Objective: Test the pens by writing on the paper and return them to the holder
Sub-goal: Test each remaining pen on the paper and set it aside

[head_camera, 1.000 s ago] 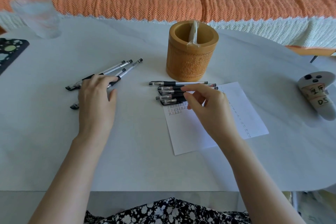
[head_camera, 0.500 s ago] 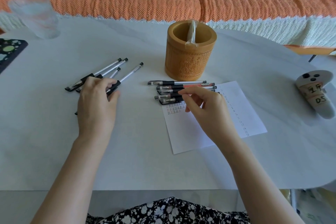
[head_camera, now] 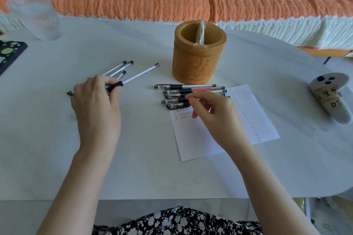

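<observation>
Since a moment ago the left hand [head_camera: 95,99] has drawn one pen [head_camera: 139,74] from the loose pens [head_camera: 116,67] at centre left, its grip pinching it. Mid-frame, the right hand [head_camera: 214,112] touches the capped pens [head_camera: 175,91] on the paper [head_camera: 248,112] below the holder [head_camera: 198,63]; I cannot tell its grip.

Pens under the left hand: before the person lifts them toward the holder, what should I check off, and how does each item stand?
1. Left hand grips the left pens: ok.
2. Holder upright, mouth open: ok; only a plastic wrapper stands inside.
3. Path from the left pens to the holder free: ok.
4. Right hand grips a pen of the pen pile: cannot tell; contact shows, a grasp does not.
5. Paper has blank room: ok.
</observation>
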